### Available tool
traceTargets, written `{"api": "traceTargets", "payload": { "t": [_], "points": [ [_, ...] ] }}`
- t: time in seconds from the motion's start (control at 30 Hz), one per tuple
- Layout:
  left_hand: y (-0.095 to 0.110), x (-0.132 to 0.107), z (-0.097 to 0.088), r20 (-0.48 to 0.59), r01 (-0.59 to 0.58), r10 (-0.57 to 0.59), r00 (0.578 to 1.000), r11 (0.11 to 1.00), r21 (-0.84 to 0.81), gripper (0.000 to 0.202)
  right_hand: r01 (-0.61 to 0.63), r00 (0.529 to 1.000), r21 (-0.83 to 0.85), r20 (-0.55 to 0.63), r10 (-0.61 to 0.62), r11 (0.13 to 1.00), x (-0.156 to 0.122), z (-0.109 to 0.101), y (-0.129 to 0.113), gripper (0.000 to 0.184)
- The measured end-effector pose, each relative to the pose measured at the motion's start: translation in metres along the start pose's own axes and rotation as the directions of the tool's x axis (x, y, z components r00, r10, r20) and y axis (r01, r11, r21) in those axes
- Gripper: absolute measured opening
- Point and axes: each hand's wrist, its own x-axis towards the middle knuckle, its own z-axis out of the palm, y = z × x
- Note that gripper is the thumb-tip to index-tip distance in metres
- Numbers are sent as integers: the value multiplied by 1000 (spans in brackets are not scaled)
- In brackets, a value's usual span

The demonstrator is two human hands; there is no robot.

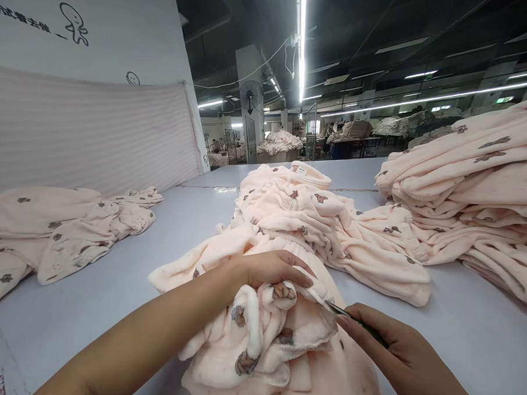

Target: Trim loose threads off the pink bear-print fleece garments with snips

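While the left hand [271, 270] lies palm-down across a bunched fold of the pink fleece garment [269, 331], its fingers curled over the fabric and pinning it, the right hand [396, 349] is closed around a small green-handled thread snipper [351, 319]. The blade tips sit at the garment's edge, just under the left fingertips — touching or nearly so; the exact contact point is too small to resolve.

Location: the garment sits at the near edge of the pale grey table [97, 298], directly in front of the person, rumpled into a heap with brown bear prints showing.

Surroundings: a loose pile of the same fabric [317, 218] lies just behind it; a taller stack of folded pieces [473, 188] stands at the right; a flatter heap [64, 229] lies at the left, well apart. A striped cloth hangs on the wall [86, 129] behind that.

Judgement on step: trimming at a seam or hem appears to be in hand, with the blades set to the edge and the fabric held taut beneath the left fingers.

Judgement on next move: it calls for a short, shallow snip close to the seam — blades kept clear of the fleece pile and of the left fingertips, which are very near. The left grip should keep the fold from slipping.
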Motion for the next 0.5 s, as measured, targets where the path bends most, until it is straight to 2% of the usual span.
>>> {"api": "traceTargets", "payload": {
  "t": [0.13,0.17,0.23,0.3,0.4,0.5],
  "points": [
    [1,-6,-1,79,-57,52,996,996,72,25,27,967,236,-252,34,971,2,10,-5,30],
    [1,-8,1,95,-87,78,992,991,99,25,50,957,275,-289,33,960,3,15,-6,31],
    [1,-13,7,97,-159,145,985,974,159,23,95,958,309,-287,-3,946,5,27,-8,39],
    [-2,-16,15,22,-244,245,969,946,213,20,131,952,314,-303,-32,940,6,40,-10,32],
    [-9,-17,25,-150,-355,396,906,904,239,19,183,922,256,-379,-76,949,2,56,-15,21],
    [-15,-15,25,-222,-398,431,874,900,180,20,282,917,245,-352,-185,928,-4,66,-24,20]
  ]
}}
